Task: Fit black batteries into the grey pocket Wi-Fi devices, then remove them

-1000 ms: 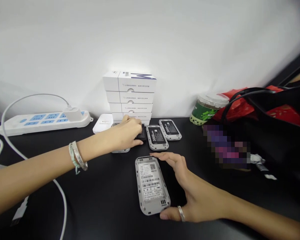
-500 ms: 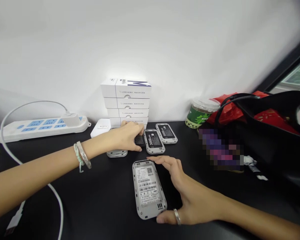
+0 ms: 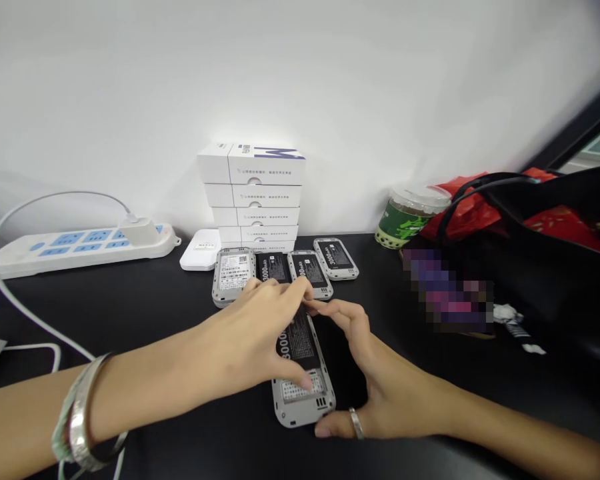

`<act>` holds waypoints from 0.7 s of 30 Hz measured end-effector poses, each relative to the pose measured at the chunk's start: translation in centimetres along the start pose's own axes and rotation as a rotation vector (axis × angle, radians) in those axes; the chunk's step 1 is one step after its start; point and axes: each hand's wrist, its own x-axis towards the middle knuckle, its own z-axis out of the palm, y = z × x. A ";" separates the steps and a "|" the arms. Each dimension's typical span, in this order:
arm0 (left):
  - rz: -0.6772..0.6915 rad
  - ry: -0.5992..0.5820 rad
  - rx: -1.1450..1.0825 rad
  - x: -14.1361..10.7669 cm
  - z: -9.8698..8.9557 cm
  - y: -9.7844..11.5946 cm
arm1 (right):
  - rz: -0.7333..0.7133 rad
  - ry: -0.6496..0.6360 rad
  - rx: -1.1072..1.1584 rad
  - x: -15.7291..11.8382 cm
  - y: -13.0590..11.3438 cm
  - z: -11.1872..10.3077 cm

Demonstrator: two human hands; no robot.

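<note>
My left hand (image 3: 250, 333) has its fingers on a black 3000mAh battery (image 3: 299, 343), which lies over the open back of a grey handheld device (image 3: 305, 415). A strip of white printed label shows below the battery; its upper end is hidden by my fingers. My right hand (image 3: 385, 380) spans the device's right side, fingertips at the top end and thumb at the bottom corner. Behind lie an open device with a bare label (image 3: 235, 273), another black battery (image 3: 273, 265) and two devices with batteries in them, the nearer (image 3: 313, 268) and the farther (image 3: 337, 257).
A stack of white boxes (image 3: 265, 173) stands against the wall, with white covers (image 3: 200, 250) beside it. At left are a power strip (image 3: 85, 248) and white cables (image 3: 40, 320). At right are a green drink cup (image 3: 405, 217), a blurred item (image 3: 445, 293) and a black bag (image 3: 555, 267).
My left hand has come from the back row toward me, bringing a battery onto the device. My right hand stays at the device. The view has shifted slightly.
</note>
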 end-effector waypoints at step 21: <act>0.081 0.285 0.148 -4.1 -1.7 -4.0 | 0.003 0.208 -0.049 -2.9 1.1 -2.3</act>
